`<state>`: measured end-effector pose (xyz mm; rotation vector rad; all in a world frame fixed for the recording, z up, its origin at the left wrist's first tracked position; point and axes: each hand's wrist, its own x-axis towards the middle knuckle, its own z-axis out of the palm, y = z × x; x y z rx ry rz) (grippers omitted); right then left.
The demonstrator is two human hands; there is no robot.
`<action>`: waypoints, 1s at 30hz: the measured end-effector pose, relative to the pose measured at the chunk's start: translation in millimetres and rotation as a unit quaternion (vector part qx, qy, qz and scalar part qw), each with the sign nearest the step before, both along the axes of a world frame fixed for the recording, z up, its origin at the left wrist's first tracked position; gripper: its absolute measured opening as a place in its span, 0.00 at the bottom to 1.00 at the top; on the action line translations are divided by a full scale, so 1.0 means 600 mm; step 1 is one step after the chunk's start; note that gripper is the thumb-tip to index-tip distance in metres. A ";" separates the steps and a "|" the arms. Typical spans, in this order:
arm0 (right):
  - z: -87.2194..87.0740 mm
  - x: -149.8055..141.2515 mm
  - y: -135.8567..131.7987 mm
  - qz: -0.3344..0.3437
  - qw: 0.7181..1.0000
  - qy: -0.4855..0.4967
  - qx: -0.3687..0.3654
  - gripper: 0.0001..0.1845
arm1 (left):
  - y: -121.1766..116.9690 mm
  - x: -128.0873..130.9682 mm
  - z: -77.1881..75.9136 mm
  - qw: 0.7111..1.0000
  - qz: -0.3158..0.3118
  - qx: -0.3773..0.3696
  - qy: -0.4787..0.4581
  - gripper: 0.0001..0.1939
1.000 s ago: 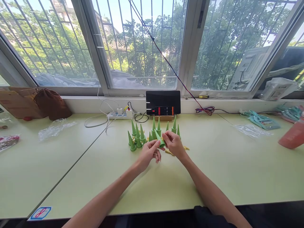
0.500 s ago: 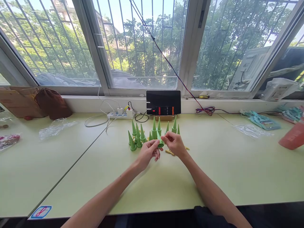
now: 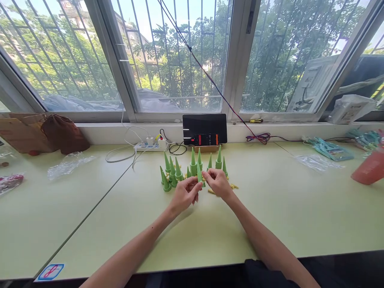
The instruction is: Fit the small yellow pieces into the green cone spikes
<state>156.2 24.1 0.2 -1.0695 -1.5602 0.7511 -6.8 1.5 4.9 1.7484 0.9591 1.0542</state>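
Observation:
A pointed green cone [image 3: 199,176] stands nearly upright between my hands, above the table. My left hand [image 3: 186,194] is closed on its lower part, thumb along the near side. My right hand [image 3: 218,182] is pinched at the cone's right side; whether its fingertips hold something small is hidden. More green cones [image 3: 172,172] stand in a cluster just beyond my left hand, and others [image 3: 219,158] rise behind my right hand. Small yellow pieces [image 3: 212,192] lie on the table by my right hand, and some show among the cones.
Behind the cones a black tablet [image 3: 204,124] leans upright, with a phone [image 3: 207,139] before it. A power strip [image 3: 151,145] with white cables sits to its left. Clear plastic bags [image 3: 69,164] and a brown pouch [image 3: 64,134] lie left; a red container [image 3: 367,168] stands at far right.
The cone in my hands has tipped more upright, its open base now turned down out of sight. My hands stay close together around it. The view has shifted slightly.

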 end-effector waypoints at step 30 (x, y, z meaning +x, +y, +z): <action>0.004 0.001 0.000 0.063 0.996 0.069 -0.014 0.19 | 0.006 0.007 -0.009 0.999 0.022 0.002 -0.025 0.20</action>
